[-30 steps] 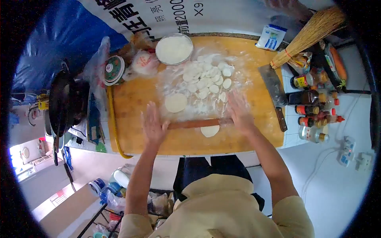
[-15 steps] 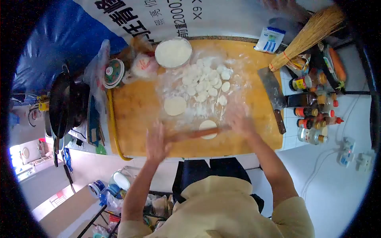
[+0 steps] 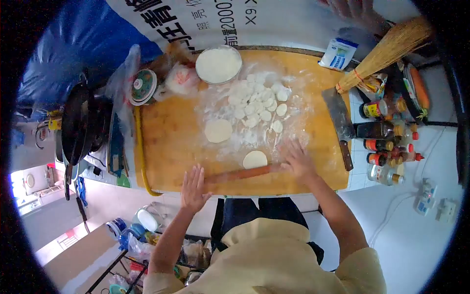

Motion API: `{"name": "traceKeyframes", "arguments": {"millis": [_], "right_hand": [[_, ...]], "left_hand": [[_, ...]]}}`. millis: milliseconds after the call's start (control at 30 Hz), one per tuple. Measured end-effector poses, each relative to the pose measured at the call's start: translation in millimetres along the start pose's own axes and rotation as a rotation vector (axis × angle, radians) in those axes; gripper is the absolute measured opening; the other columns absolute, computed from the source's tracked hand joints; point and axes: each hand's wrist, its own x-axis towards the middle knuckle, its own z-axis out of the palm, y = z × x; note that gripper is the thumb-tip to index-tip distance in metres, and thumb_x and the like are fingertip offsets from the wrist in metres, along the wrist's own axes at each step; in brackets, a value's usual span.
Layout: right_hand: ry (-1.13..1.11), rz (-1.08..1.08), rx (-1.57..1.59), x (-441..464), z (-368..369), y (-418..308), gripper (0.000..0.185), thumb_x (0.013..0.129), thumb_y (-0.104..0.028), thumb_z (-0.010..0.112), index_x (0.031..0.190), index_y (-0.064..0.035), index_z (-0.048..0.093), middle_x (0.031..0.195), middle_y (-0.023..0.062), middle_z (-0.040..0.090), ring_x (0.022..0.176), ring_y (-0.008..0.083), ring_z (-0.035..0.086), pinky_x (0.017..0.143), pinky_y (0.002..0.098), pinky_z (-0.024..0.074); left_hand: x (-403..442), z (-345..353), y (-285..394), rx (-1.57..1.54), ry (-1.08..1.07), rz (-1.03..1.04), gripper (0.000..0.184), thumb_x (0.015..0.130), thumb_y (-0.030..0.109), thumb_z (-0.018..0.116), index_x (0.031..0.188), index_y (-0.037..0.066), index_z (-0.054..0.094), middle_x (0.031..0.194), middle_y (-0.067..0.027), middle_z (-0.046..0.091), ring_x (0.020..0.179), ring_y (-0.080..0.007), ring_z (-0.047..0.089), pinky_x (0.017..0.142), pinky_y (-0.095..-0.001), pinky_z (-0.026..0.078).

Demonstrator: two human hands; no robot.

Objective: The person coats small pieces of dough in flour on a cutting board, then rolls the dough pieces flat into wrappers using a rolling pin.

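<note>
A wooden rolling pin (image 3: 242,174) lies aslant near the front edge of the wooden board (image 3: 169,137). My left hand (image 3: 194,190) rests at its left end, fingers outstretched. At the other end, my right hand (image 3: 298,161) has its palm against the pin and its fingers spread. Just behind the pin, a round dough sheet (image 3: 255,159) lies flat, its near edge at the wood. Another rolled dough round (image 3: 218,131) is farther left. Several small dough pieces (image 3: 257,103) sit in scattered flour towards the back.
A bowl of white flour (image 3: 219,65) stands at the back, beside a plastic bag (image 3: 182,81) and a lidded container (image 3: 144,87). A cleaver (image 3: 339,117) lies along the right side, below a straw broom (image 3: 384,51). Bottles (image 3: 374,130) stand right of the board.
The rolling pin has moved towards my body, off the middle of the near dough sheet. Both hands stay at its ends, and the view has shifted slightly.
</note>
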Motion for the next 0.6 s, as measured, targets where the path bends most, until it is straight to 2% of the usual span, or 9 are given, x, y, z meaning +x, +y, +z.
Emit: {"name": "traceKeyframes", "arguments": {"millis": [67,100,233,267,300,400,467,533,600], "right_hand": [[0.144,-0.038,0.011,22,-2,5,0.065,0.085,-0.024,0.061,0.144,-0.0176,0.035,0.15,0.0152,0.03,0.14,0.034,0.023,0.114,0.0497,0.0211],[0.298,-0.084,0.021,39,-4,11,0.065,0.085,-0.024,0.062,0.144,-0.0193,0.035,0.15,0.0153,0.03,0.14,0.0341,0.024,0.114,0.0492,0.0209],[0.16,0.018,-0.281,66,1,32,0.063,0.084,-0.024,0.063,0.142,-0.0194,0.039,0.151,0.0136,0.029,0.141,0.0328,0.023,0.114,0.0492,0.0211],[0.219,0.006,-0.118,52,5,26,0.062,0.085,-0.025,0.062,0.142,-0.0184,0.039,0.152,0.013,0.027,0.141,0.0327,0.023,0.114,0.0494,0.0216],[0.275,-0.007,0.046,37,9,20,0.06,0.085,-0.026,0.061,0.141,-0.0173,0.04,0.152,0.0124,0.026,0.14,0.0326,0.023,0.113,0.0497,0.0221],[0.087,-0.015,-0.053,-6,12,-3,0.056,0.084,-0.023,0.061,0.137,-0.0122,0.046,0.15,0.014,0.03,0.139,0.0369,0.026,0.112,0.0489,0.024],[0.104,-0.007,0.008,3,2,-5,0.057,0.085,-0.024,0.06,0.138,-0.0112,0.044,0.149,0.015,0.03,0.138,0.0372,0.026,0.112,0.0488,0.0243],[0.118,-0.004,0.07,26,-9,-4,0.058,0.086,-0.025,0.058,0.14,-0.0103,0.041,0.149,0.016,0.03,0.138,0.0375,0.026,0.112,0.0486,0.0246],[0.252,0.096,0.114,54,-15,3,0.063,0.088,-0.03,0.057,0.143,-0.0108,0.035,0.153,0.0136,0.024,0.14,0.0337,0.022,0.114,0.0512,0.0179]], "left_hand": [[9,4,-5,0.011,-0.123,-0.063,0.086,0.082,0.039,0.06,0.147,0.0,0.018,0.152,-0.0171,0.024,0.142,-0.0302,0.021,0.117,-0.0481,0.009],[41,7,-16,0.038,0.0,-0.097,0.087,0.081,0.039,0.061,0.147,0.001,0.018,0.153,-0.0166,0.023,0.142,-0.0303,0.021,0.117,-0.0487,0.009],[78,-13,-24,0.097,0.234,-0.038,0.088,0.08,0.04,0.062,0.147,0.002,0.019,0.153,-0.0159,0.023,0.142,-0.0312,0.02,0.116,-0.0505,0.008],[69,-14,-21,0.102,0.241,-0.035,0.088,0.08,0.04,0.062,0.147,0.002,0.019,0.153,-0.0159,0.023,0.142,-0.0312,0.02,0.116,-0.0505,0.008],[43,-11,-14,0.097,0.161,-0.004,0.087,0.08,0.04,0.062,0.147,0.003,0.019,0.153,-0.0161,0.023,0.142,-0.0315,0.02,0.116,-0.0507,0.009],[-12,0,-7,0.026,0.004,0.023,0.086,0.081,0.04,0.06,0.147,0.003,0.02,0.153,-0.0167,0.023,0.142,-0.032,0.02,0.116,-0.0513,0.01],[-12,14,-14,-0.046,-0.078,0.018,0.086,0.081,0.04,0.06,0.147,0.003,0.02,0.153,-0.0171,0.023,0.142,-0.0321,0.02,0.115,-0.0517,0.01],[36,12,-25,0.044,0.138,-0.024,0.083,0.082,0.04,0.059,0.146,0.002,0.022,0.152,-0.0177,0.024,0.142,-0.0328,0.021,0.115,-0.0519,0.013],[81,-10,-26,0.008,0.217,-0.084,0.078,0.083,0.039,0.059,0.145,0.003,0.028,0.151,-0.0182,0.027,0.14,-0.0345,0.022,0.114,-0.0524,0.014]]}}
